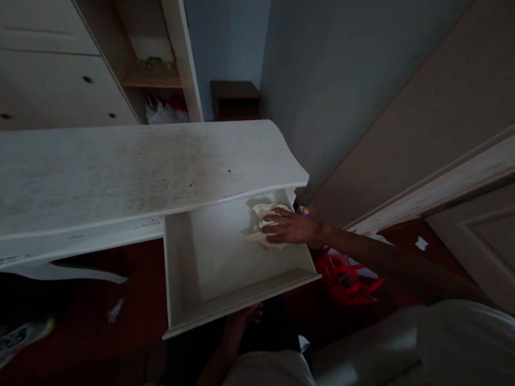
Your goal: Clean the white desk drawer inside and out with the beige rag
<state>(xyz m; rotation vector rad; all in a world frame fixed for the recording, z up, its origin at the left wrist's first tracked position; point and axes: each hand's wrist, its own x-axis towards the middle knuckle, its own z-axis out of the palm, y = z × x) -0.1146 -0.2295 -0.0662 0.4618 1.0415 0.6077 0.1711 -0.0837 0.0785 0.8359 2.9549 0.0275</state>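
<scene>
A white desk [97, 174] has its right-hand drawer [232, 298] pulled out toward me. Inside the drawer, at the back right corner, my right hand [292, 227] presses down on a crumpled pale cloth [263, 217], fingers closed over it. My left hand [244, 318] reaches under the drawer's front edge, its fingers curled against the underside; most of that hand is hidden in the dark.
A grey wall and a leaning pale door panel [441, 135] stand at the right. Red plastic items [346, 279] lie on the dark red floor beside the drawer. White cupboards and an open shelf [151, 75] stand behind the desk.
</scene>
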